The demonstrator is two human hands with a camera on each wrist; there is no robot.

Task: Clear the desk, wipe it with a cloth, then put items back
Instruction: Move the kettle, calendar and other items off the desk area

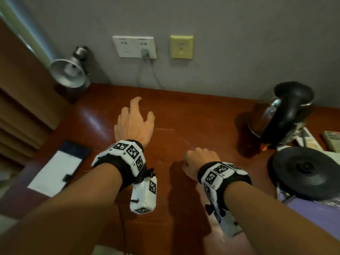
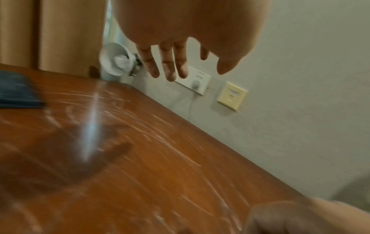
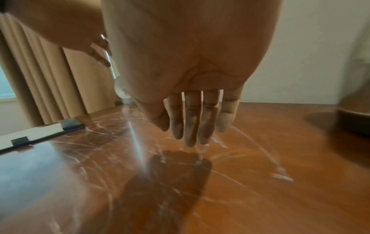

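Mid-task, prob. Bare wood across centre of desk [image 1: 193,111], so some clearing likely done. Not finished though: notepad [image 1: 58,162] at lower left, kettle [image 1: 283,115] at right edge, base [image 1: 305,172] just below it at lower right, remote [image 1: 333,142] at far right, lamp [image 1: 69,72] at upper left by wall. Can't tell if base on desk proper or on purple surface beside it. No cloth in any view. Whitish streaks & scratches all over wood in both wrist views; can't say whether wiped. Left to do, at a guess: shift the other bits, fetch cloth, wipe, put back.

Left hand [image 1: 134,124] centre-frame, palm down, hovering above wood, reaching twd wall. Fingers [image 2: 169,66] straight & spread, thumb out, gripping nothing. Shadow on wood below, so no contact.

Right hand [image 1: 200,162] lower, just right of centre, wrist bent, fist-like from head view. In wrist view, fingers [image 3: 192,120] hanging down loose, close together, tips near wood but apart from it. Nothing held.
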